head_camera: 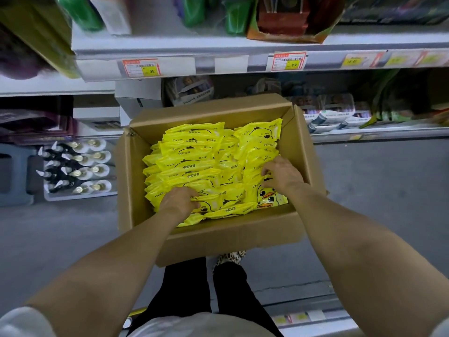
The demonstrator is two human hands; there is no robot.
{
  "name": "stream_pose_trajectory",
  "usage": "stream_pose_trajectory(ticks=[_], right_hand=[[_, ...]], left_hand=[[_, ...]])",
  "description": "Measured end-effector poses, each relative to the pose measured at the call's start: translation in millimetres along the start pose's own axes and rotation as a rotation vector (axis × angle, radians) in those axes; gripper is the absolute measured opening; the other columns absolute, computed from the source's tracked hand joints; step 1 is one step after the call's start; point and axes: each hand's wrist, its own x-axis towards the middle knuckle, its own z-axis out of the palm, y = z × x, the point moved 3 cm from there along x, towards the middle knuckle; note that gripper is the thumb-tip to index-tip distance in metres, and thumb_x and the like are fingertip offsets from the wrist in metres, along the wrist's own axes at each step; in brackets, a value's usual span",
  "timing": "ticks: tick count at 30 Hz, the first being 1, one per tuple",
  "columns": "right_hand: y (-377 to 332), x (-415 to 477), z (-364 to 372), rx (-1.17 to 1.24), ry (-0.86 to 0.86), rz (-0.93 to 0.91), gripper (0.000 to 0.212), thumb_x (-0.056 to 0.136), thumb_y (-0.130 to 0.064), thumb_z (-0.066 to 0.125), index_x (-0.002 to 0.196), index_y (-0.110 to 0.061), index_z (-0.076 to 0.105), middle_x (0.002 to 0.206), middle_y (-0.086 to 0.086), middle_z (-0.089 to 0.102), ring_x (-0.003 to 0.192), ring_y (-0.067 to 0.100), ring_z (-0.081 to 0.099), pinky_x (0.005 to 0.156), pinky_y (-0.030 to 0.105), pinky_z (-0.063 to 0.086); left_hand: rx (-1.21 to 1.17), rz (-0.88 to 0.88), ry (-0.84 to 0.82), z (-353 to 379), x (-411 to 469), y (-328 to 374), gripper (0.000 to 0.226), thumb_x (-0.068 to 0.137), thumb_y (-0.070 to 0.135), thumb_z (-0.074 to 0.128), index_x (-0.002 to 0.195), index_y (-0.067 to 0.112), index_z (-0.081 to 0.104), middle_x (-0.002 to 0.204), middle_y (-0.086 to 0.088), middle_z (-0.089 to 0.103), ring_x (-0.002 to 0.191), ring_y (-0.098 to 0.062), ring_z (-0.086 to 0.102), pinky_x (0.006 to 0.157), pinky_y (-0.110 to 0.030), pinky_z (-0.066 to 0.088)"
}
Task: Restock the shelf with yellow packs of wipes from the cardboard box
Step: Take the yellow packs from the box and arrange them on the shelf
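An open cardboard box [226, 237] stands on the floor in front of me, filled with several yellow packs of wipes [192, 164] printed with a duck. Both my hands are down inside it. My left hand [178, 200] has its fingers curled round packs near the box's front left. My right hand [283, 175] grips packs at the right side, fingers bent over their edges. The shelf [340, 132] with white packs runs behind the box.
A higher shelf [218, 59] with price tags hangs over the box's far side. A tray of bottles [77, 166] lies on the floor to the left, beside a grey stool [14, 176]. My legs stand just behind the box. Grey floor [376, 190] stretches to the right.
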Motion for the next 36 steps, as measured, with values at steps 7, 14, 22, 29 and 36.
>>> stream_pose_trajectory(ticks=[7, 14, 22, 29, 36], right_hand=[[0, 5, 5, -0.053, 0.001, 0.035, 0.022, 0.079, -0.027, 0.082, 0.096, -0.025, 0.069, 0.123, 0.005, 0.046, 0.124, 0.023, 0.041, 0.099, 0.037, 0.044], [-9, 13, -11, 0.183, -0.241, -0.026, 0.019, 0.078, -0.031, 0.083, 0.073, -0.028, 0.065, 0.097, -0.004, 0.065, 0.102, 0.016, 0.058, 0.089, 0.03, 0.046], [-18, 11, 10, 0.345, -0.211, 0.09, 0.039, 0.084, -0.048, 0.073, 0.109, -0.022, 0.059, 0.107, -0.002, 0.059, 0.103, 0.019, 0.056, 0.09, 0.032, 0.046], [-30, 1, 13, 0.137, -0.319, 0.084, 0.083, 0.071, -0.046, 0.085, 0.142, -0.02, 0.05, 0.145, 0.003, 0.05, 0.135, 0.025, 0.044, 0.107, 0.035, 0.04], [-38, -20, -24, 0.284, -0.299, 0.098, 0.071, 0.078, -0.05, 0.079, 0.132, -0.008, 0.058, 0.129, 0.009, 0.057, 0.13, 0.029, 0.049, 0.097, 0.034, 0.042]], left_hand=[[-0.035, 0.014, 0.0, 2, 5, -5, 0.038, 0.088, 0.036, 0.069, 0.125, 0.029, 0.065, 0.124, -0.004, 0.063, 0.096, -0.024, 0.064, 0.084, -0.035, 0.053], [-0.026, 0.014, -0.013, -1, 5, -4, 0.041, 0.088, 0.036, 0.071, 0.127, 0.029, 0.064, 0.133, -0.003, 0.059, 0.103, -0.021, 0.063, 0.09, -0.034, 0.051], [-0.036, 0.018, -0.038, -2, 6, -4, 0.043, 0.088, 0.036, 0.071, 0.129, 0.027, 0.063, 0.133, -0.004, 0.058, 0.113, -0.021, 0.059, 0.093, -0.031, 0.047], [-0.044, 0.02, -0.079, -6, 4, -1, 0.041, 0.087, 0.035, 0.072, 0.125, 0.022, 0.066, 0.127, -0.006, 0.062, 0.1, -0.023, 0.065, 0.083, -0.029, 0.048], [-0.102, 0.067, -0.036, -39, -18, 4, 0.051, 0.091, 0.048, 0.062, 0.131, 0.015, 0.062, 0.141, -0.006, 0.054, 0.131, -0.025, 0.047, 0.099, -0.032, 0.04]])
